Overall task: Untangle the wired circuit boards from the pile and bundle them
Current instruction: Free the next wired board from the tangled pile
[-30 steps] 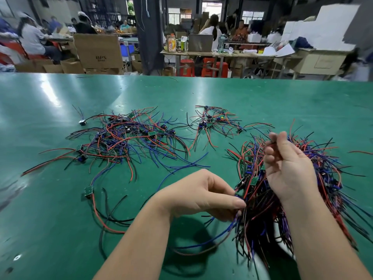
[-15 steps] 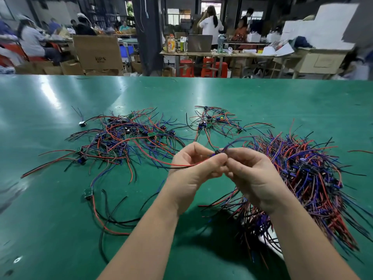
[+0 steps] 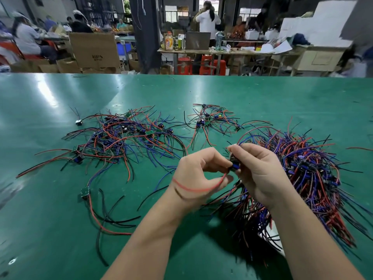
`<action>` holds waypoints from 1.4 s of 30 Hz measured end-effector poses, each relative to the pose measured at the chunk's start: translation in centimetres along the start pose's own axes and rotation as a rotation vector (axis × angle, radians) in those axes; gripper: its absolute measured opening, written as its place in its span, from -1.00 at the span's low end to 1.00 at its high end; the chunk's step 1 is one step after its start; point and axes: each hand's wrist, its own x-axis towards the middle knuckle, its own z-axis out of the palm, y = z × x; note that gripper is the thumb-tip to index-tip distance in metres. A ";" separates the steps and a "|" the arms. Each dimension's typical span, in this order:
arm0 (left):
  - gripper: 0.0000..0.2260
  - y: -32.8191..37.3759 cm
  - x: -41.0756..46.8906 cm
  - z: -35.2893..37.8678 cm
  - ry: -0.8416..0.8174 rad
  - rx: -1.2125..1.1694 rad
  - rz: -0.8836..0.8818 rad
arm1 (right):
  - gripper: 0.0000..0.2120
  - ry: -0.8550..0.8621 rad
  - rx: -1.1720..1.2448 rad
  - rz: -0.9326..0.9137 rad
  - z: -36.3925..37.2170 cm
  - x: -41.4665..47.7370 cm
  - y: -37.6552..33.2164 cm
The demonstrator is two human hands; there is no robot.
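My left hand was pinched shut on one small circuit board, thumb and forefinger closed on its left side. My right hand met it there, fingers curled tight on the same board from the right, so both hands were touching at that one spot, above the green table. The board's red wire looped down and left across my left wrist, and a black one ran with it. More wires arched up from the right-hand pinch and ran back rightward into the big pile. That was the line that mattered: the held board's leads lay left-to-right, tails still buried in the tangle just beside my right hand. I judged the freeing pull had to go leftward, away from it. The looser spread of boards lay well off toward the left edge, and a small cluster sat further back, toward the far edge.
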 end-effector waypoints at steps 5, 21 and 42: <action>-0.87 0.4 0.4 -1.2 -0.013 -0.467 -0.349 | -0.94 -0.007 0.002 0.081 -1.1 0.2 -0.5; -0.86 -0.2 -0.4 0.9 -0.284 -0.256 -0.621 | -0.88 0.421 0.170 -0.103 -3.0 1.0 -1.4; -0.84 -2.0 1.1 -1.5 0.355 -0.097 -0.478 | -0.56 0.074 -1.727 -0.006 -0.9 -0.4 -2.9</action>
